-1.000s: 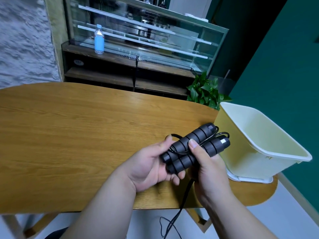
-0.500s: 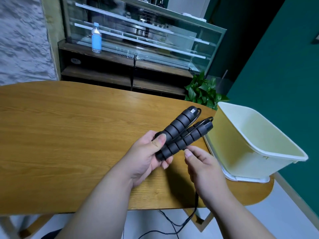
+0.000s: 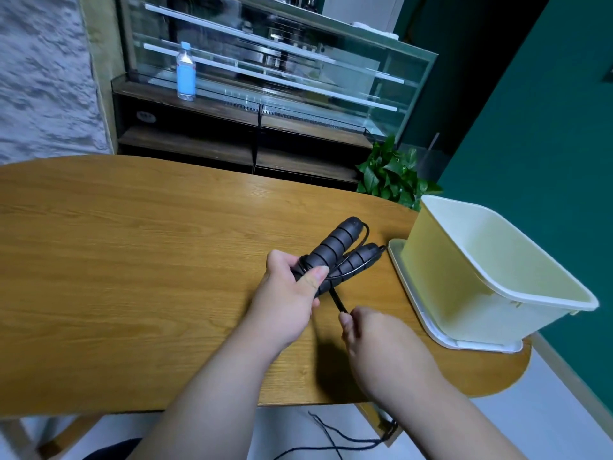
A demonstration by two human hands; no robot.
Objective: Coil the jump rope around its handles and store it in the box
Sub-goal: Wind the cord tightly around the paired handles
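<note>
Gripped in the left hand point(image 3: 285, 300), thumb pressed across them, both black foam handles point(image 3: 331, 250) lie side by side above the wooden table point(image 3: 132, 260), while the right hand point(image 3: 374, 333) pinches the cord point(image 3: 339, 302) leading tautly from them, with the pale open box point(image 3: 441, 277) standing just to their right.

Left hand point(image 3: 284, 298) grips handles point(image 3: 332, 250) — (right hand point(image 3: 376, 338) pinches rope point(image 3: 338, 302)).

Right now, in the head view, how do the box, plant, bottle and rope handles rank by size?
1. The box: clearly largest.
2. The plant and the handles: they look about alike, and the handles are nearer the camera, so I won't rank them.
3. The bottle: looks smallest, though it stands farthest away.
</note>
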